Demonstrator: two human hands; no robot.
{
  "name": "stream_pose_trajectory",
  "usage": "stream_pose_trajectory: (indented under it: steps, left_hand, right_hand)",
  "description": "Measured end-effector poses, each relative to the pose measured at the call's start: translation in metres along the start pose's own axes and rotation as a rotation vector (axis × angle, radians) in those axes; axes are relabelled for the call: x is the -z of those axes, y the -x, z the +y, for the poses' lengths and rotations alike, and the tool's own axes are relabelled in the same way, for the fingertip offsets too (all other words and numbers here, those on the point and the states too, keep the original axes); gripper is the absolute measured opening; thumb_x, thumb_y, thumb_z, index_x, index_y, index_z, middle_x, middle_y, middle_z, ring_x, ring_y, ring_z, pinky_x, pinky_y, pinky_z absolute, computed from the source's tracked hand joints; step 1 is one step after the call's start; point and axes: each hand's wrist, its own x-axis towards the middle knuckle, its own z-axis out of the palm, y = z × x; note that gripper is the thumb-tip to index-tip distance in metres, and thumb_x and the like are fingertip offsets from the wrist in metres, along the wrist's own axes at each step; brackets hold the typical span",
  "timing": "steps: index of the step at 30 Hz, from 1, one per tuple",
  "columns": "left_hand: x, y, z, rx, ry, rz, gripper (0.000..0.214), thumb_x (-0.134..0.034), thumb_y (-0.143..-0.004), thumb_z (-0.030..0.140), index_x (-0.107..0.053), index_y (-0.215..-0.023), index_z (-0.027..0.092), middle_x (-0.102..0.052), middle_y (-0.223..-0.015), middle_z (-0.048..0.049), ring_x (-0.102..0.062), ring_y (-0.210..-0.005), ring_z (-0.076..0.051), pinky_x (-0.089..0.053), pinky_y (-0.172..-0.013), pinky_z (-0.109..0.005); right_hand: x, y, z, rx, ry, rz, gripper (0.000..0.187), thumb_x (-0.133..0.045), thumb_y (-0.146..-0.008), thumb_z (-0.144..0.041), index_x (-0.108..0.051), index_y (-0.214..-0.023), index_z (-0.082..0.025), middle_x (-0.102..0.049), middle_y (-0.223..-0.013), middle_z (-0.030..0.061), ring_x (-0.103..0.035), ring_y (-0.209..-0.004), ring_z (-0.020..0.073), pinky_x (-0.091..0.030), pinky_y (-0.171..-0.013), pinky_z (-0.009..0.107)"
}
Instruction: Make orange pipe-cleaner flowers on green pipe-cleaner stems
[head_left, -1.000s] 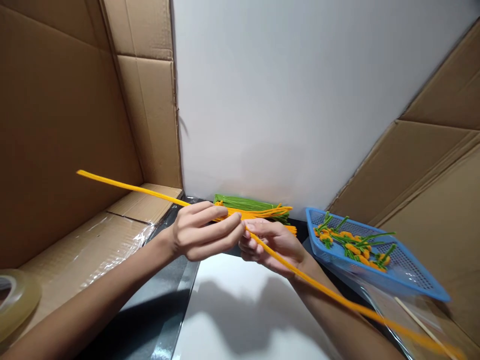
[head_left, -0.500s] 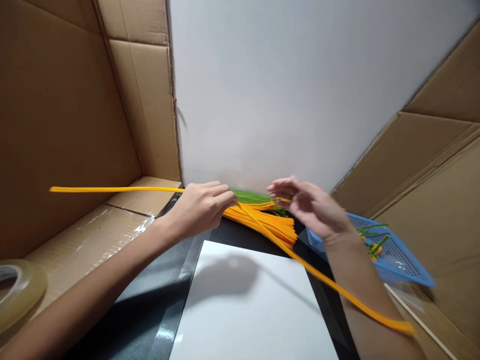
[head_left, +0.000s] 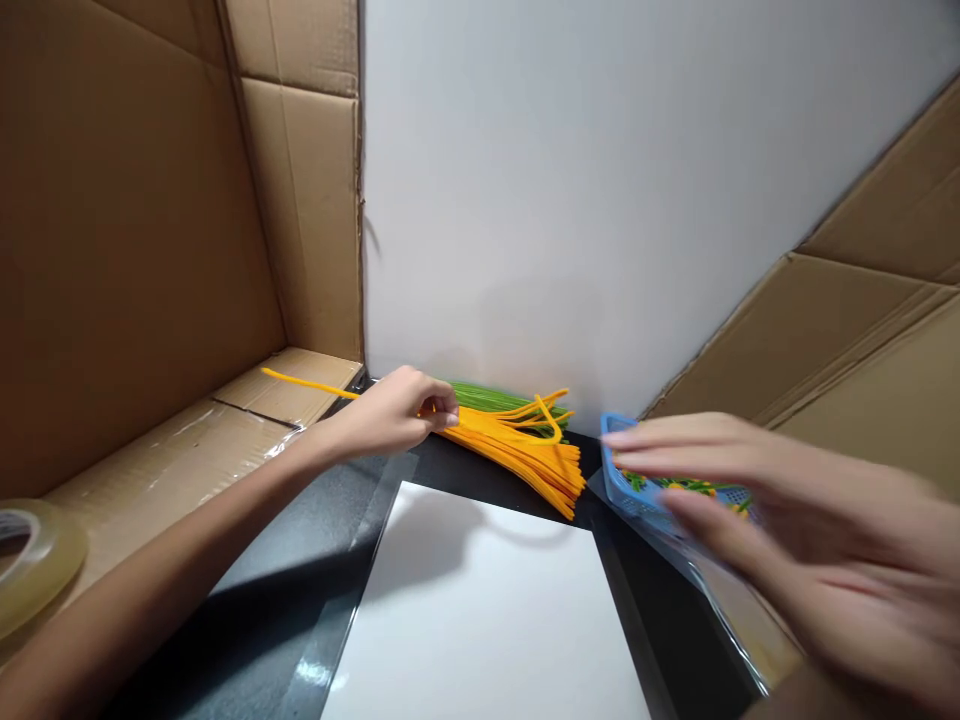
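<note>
My left hand (head_left: 412,408) is closed in a pinch on a yellow-orange pipe cleaner (head_left: 311,384). One length of it sticks out to the left; what appears to be its other part runs right and curls upward near the pile. Just behind and below that hand lies a bundle of yellow-orange pipe cleaners (head_left: 536,465), with green pipe cleaners (head_left: 487,397) along its back. My right hand (head_left: 810,540), somewhat blurred, is open with thumb and fingers apart. It hangs in front of a blue basket (head_left: 609,470) and hides much of it. Small green and yellow pieces (head_left: 690,487) show inside.
A white sheet (head_left: 487,620) lies on the black tabletop (head_left: 285,600). At the left, a roll of clear tape (head_left: 64,575) rests on cardboard (head_left: 150,460). Cardboard walls (head_left: 300,200) stand on both sides, with a pale wall (head_left: 585,180) behind.
My right hand has moved right and toward the camera, away from the bundle. The pipe cleaner's left end sticks out less, and its right end no longer stretches across my right forearm.
</note>
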Motion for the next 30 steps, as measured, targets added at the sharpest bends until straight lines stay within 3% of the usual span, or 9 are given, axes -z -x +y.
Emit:
stream_pose_trajectory:
  steps: [4,7,12,20,25,30]
  left_hand:
    - [-0.001,0.004,0.016,-0.049,0.150,-0.013,0.022,-0.059,-0.092,0.026,-0.067,-0.075,0.013,-0.064,-0.067,0.0004,-0.051,-0.058,-0.009,-0.036,-0.053,-0.020]
    - [0.001,0.008,0.025,-0.023,0.204,-0.016,0.026,-0.059,-0.094,0.032,-0.067,-0.078,0.013,-0.062,-0.066,0.0013,-0.048,-0.057,-0.008,-0.034,-0.052,-0.020]
    - [0.004,0.010,0.032,0.029,0.245,-0.068,0.028,-0.060,-0.095,0.038,-0.069,-0.083,0.014,-0.064,-0.071,0.0014,-0.049,-0.060,-0.008,-0.035,-0.054,-0.019]
    - [0.000,0.010,0.027,0.015,0.357,-0.070,0.021,-0.071,-0.087,0.034,-0.071,-0.080,0.015,-0.067,-0.072,0.0006,-0.054,-0.066,-0.009,-0.037,-0.056,-0.019]
    - [-0.001,0.005,0.022,0.091,0.576,-0.118,0.018,-0.071,-0.086,0.032,-0.073,-0.081,0.015,-0.072,-0.079,-0.0019,-0.062,-0.074,-0.012,-0.046,-0.066,-0.022]
    - [-0.005,0.006,0.026,0.128,0.536,-0.004,0.015,-0.070,-0.084,0.028,-0.071,-0.078,0.015,-0.072,-0.075,-0.0021,-0.063,-0.070,-0.013,-0.047,-0.064,-0.023]
  right_hand:
    - [-0.063,-0.028,0.009,0.122,0.178,-0.158,0.017,-0.068,-0.092,-0.028,-0.073,-0.107,-0.023,-0.077,-0.106,0.0082,-0.069,-0.100,0.0268,-0.054,-0.087,0.043]
    - [-0.085,-0.035,0.022,0.128,0.212,-0.251,0.013,-0.062,-0.096,-0.026,-0.073,-0.098,-0.019,-0.077,-0.097,0.0076,-0.069,-0.091,0.0238,-0.053,-0.080,0.039]
    - [-0.088,-0.029,0.028,0.199,0.136,-0.151,0.012,-0.060,-0.097,-0.020,-0.071,-0.099,-0.017,-0.078,-0.096,0.0042,-0.070,-0.086,0.0172,-0.051,-0.078,0.030]
    - [-0.087,-0.028,0.028,0.253,0.079,-0.158,0.012,-0.059,-0.095,-0.012,-0.070,-0.090,-0.015,-0.074,-0.081,0.0016,-0.065,-0.070,0.0115,-0.047,-0.067,0.024]
    - [-0.087,-0.025,0.026,0.357,0.225,-0.084,0.017,-0.057,-0.094,-0.007,-0.072,-0.092,-0.012,-0.075,-0.082,0.0061,-0.067,-0.071,0.0142,-0.048,-0.068,0.025]
    - [-0.089,-0.024,0.024,0.363,0.244,-0.066,0.017,-0.057,-0.095,-0.011,-0.074,-0.090,-0.011,-0.075,-0.082,0.0079,-0.068,-0.072,0.0157,-0.048,-0.069,0.027]
